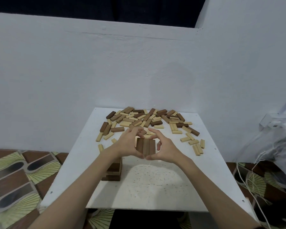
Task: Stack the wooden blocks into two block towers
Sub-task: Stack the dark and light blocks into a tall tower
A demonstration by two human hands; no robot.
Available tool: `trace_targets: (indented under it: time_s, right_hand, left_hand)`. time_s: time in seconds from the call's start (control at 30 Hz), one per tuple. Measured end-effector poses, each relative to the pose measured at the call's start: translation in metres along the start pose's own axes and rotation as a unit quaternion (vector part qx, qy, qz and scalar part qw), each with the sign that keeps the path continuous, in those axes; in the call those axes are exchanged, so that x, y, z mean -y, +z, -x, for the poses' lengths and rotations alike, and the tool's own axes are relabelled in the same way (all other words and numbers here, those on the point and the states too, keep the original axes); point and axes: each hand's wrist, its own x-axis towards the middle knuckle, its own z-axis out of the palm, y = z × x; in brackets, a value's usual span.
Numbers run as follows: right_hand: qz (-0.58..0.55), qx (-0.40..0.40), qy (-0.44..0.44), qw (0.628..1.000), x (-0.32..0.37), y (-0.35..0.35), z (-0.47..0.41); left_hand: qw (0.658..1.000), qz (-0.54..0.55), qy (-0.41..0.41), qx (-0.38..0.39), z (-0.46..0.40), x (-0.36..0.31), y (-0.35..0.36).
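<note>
Tower: a dark stack [113, 172] rises on the white table [155, 187], its top layer [145, 146] three brown blocks side by side.
Left hand [128, 146]: fingers curled round the layer's left edge.
Right hand [163, 150]: cupping the right edge.
Tip: squeeze evenly, square the layer, release gently.
Supply: loose blocks [147, 120] lie scattered beyond.

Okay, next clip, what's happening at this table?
A person is building a tower of wooden blocks on a white table. Both hands cup its top layer, three dark blocks side by side: the left hand on its left side, the right hand on its right, thumbs meeting at the near edge. Only this one tower shows. A big scatter of loose blocks, dark and pale, lies at the far side of the table.
</note>
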Motion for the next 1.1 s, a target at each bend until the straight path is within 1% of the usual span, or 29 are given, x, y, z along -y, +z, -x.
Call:
trace_targets:
  time_s: [0.07, 0.27, 0.63, 1.1]
  right_hand:
    - [-0.002, 0.003, -0.007, 1.000, 0.006, 0.008, -0.003]
    - [-0.006, 0.011, -0.021, 1.000, 0.023, 0.034, -0.012]
    - [0.026, 0.036, -0.014, 0.999, 0.046, 0.074, -0.018]
    - [0.063, 0.056, -0.006, 0.996, 0.057, 0.100, -0.021]
  left_hand:
    - [1.000, 0.000, -0.005, 0.006, 0.007, 0.006, -0.008]
    - [1.000, -0.016, -0.026, -0.008, 0.029, 0.022, -0.027]
    - [0.997, -0.003, -0.073, 0.017, 0.059, 0.047, -0.049]
    - [0.996, -0.023, -0.088, 0.024, 0.078, 0.066, -0.057]
